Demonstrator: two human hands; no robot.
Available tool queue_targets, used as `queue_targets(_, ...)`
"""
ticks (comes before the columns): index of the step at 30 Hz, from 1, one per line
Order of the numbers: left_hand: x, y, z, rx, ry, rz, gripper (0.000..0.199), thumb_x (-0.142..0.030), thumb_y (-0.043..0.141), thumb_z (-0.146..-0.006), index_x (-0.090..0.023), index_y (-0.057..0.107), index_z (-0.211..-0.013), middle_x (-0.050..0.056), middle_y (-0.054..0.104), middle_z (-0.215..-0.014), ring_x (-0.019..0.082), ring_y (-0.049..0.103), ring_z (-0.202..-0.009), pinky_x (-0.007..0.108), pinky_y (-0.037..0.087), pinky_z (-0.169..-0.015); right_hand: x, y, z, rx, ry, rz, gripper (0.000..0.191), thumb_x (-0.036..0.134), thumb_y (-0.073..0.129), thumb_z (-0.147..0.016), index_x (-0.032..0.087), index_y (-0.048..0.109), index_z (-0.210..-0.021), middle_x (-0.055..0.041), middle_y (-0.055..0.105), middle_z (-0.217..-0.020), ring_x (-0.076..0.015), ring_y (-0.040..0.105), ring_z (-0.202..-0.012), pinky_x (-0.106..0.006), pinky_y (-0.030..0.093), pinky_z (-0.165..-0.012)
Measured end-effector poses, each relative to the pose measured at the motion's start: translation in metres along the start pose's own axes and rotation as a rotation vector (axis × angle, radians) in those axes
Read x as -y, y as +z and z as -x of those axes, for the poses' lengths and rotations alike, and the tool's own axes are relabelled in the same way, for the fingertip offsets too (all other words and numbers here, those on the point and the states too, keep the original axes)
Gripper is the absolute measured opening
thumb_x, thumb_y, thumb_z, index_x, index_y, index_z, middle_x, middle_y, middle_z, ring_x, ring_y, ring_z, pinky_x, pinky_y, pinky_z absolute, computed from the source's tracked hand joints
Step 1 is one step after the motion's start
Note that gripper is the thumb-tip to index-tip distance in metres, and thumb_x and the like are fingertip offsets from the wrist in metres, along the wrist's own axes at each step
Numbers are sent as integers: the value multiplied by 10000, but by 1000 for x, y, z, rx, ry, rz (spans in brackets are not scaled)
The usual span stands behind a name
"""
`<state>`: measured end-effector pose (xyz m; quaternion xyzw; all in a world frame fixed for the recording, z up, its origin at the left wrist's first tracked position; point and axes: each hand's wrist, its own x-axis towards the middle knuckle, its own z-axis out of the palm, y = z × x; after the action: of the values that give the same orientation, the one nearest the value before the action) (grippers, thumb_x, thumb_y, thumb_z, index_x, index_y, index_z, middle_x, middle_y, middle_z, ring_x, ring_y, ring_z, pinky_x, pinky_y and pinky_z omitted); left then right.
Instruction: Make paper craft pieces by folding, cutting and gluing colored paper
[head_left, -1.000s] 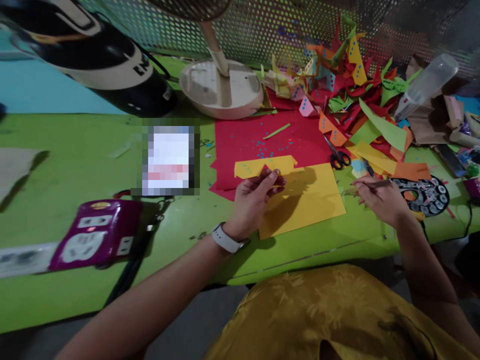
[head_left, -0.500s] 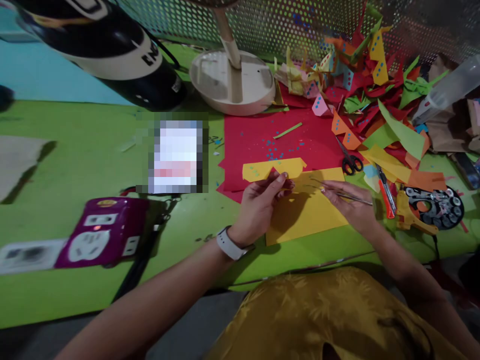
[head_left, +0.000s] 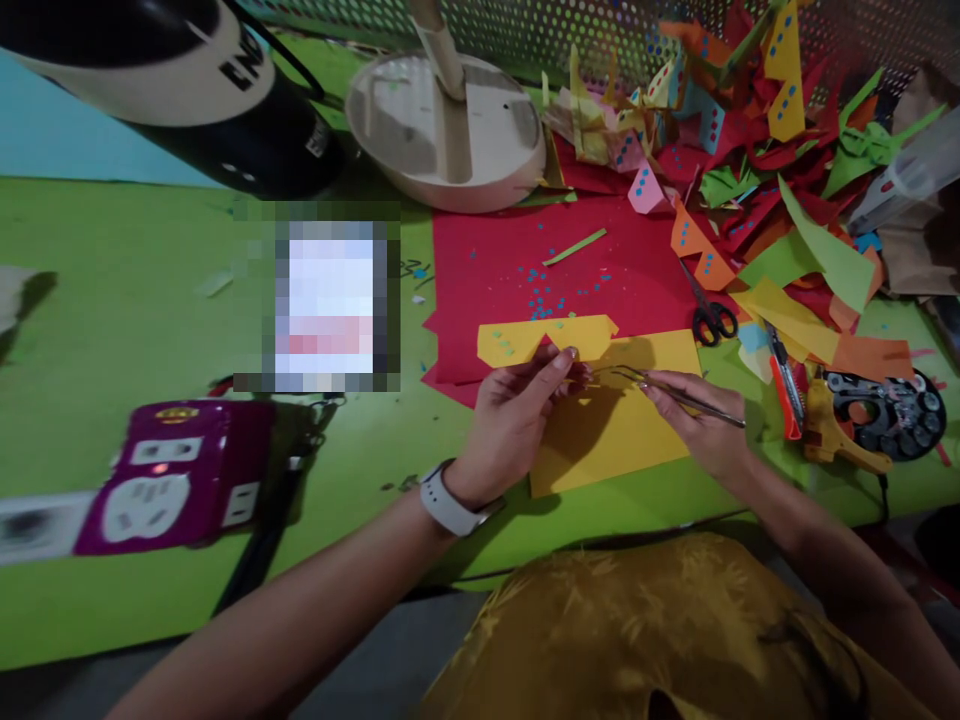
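Observation:
My left hand [head_left: 517, 420], with a white watch on its wrist, has thumb and fingers pinched together; what they hold is too small to make out. Just beyond its fingertips is a yellow paper cut-out [head_left: 517, 341] bearing small green pieces. My right hand [head_left: 701, 425] is closed round a pair of thin metal tweezers [head_left: 694, 402], their curved tips pointing at my left fingertips. Beneath both hands lies a yellow paper sheet [head_left: 600, 460], partly in shadow. Tiny blue bits [head_left: 541, 300] are scattered over the red paper [head_left: 487, 285] behind, beside a thin green strip [head_left: 574, 247].
To the right are black scissors [head_left: 714, 324], an orange cutter [head_left: 786, 385] and a heap of coloured paper shapes [head_left: 750, 190]. A lamp base [head_left: 495, 170] and dark bottle [head_left: 277, 150] stand behind. A blurred-out bright screen [head_left: 330, 300] and purple power socket [head_left: 180, 470] are left.
The tweezer tips have come slightly nearer to my left fingertips. My left hand stays pinched by the yellow cut-out. The camera view has shifted a little.

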<state>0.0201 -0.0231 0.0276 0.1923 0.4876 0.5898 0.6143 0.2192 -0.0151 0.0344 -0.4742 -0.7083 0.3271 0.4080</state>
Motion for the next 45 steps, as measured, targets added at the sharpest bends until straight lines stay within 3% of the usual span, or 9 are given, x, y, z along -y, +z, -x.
queue_targets(15,0,1,0,-6,-1,1,234,-352,886,-607,-238,720,-726,-13,738,-768,144,692,-727,265,516,-659,-5,1,1,48,-33,11,154,288,668,-897,281,764,-1016,-19,792,-958,-177,757,-832,-331,647,-771)
queue_targets(27,0,0,0,9,8,-9,209,-348,875,-629,-242,728,-732,-13,737,-760,142,688,-702,285,535,-687,-1,1,0,-2,-58,36,136,280,658,-896,291,766,-978,-6,796,-930,-191,768,-806,-337,664,-731)
queue_targets(41,2,-1,0,5,-3,-69,272,-414,872,-633,-210,749,-765,22,746,-751,151,693,-717,287,541,-698,18,-8,-2,-53,-117,40,201,156,674,-858,295,778,-959,-9,796,-933,-221,775,-780,-315,654,-699)
queue_targets(45,3,-1,0,-1,2,-46,236,-386,875,-635,-222,754,-755,10,743,-747,143,694,-719,270,539,-677,15,-8,-4,-98,-64,35,172,178,674,-865,286,779,-947,-16,796,-933,-223,774,-791,-323,655,-719)
